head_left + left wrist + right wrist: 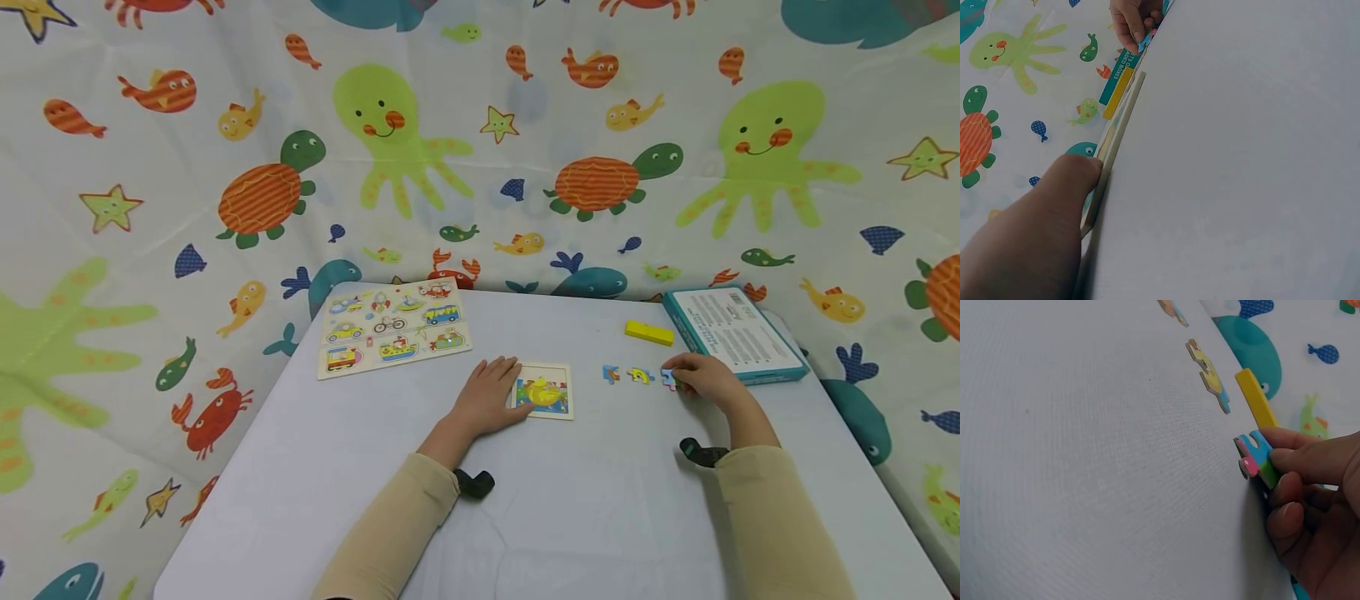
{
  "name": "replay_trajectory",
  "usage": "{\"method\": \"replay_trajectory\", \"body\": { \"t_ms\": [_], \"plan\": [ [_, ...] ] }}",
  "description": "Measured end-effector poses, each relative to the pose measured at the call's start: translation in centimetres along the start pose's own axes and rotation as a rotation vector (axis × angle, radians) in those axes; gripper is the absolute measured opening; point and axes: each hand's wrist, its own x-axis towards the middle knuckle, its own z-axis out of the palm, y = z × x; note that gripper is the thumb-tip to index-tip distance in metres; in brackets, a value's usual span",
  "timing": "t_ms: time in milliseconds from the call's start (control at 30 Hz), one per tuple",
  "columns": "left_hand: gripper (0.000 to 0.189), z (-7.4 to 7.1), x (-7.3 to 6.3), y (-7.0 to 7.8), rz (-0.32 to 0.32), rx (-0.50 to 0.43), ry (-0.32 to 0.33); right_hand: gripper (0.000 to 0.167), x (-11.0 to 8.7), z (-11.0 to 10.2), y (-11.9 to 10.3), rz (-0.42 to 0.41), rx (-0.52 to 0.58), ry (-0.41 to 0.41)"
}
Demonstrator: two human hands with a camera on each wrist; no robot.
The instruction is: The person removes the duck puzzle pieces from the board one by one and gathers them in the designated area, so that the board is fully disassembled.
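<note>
My right hand [703, 379] pinches a jigsaw piece [1259, 457] between thumb and fingertips, close over the table; it is blue, green and pink. To its left lie two more pieces, a yellow-and-blue jigsaw piece [640, 376] and a blue-and-orange jigsaw piece [611, 374]. My left hand [487, 398] rests with extended fingers on the left side of a small wooden puzzle tray [570, 392]. Inside the tray shows a yellow figure on a colourful ground, partly covered by that hand. The left wrist view shows the thumb at the tray's edge.
A wooden peg board [405, 325] with vehicle pictures lies at the back left. Behind the loose pieces is a yellow block [648, 333]. A teal box [738, 333] with a printed white panel stands at the back right, before the sea-animal curtain [525, 167].
</note>
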Motion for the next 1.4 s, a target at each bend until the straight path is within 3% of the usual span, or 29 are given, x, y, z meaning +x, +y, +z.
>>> {"method": "replay_trajectory", "body": {
  "t_ms": [967, 1167, 1400],
  "plan": [
    [0.078, -0.5, -0.2, 0.2, -0.008, -0.01, 0.001, 0.031, -0.7, 0.8, -1.0, 0.004, -0.055, 0.115],
    [0.076, -0.4, -0.1, 0.1, -0.005, 0.003, -0.002, 0.034, -0.7, 1.2, -2.4, -0.053, -0.144, 0.16],
    [0.076, -0.3, -0.1, 0.1, -0.006, -0.004, -0.004, 0.034, -0.6, 2.9, -6.3, -0.161, -0.109, 0.12]
  ]
}}
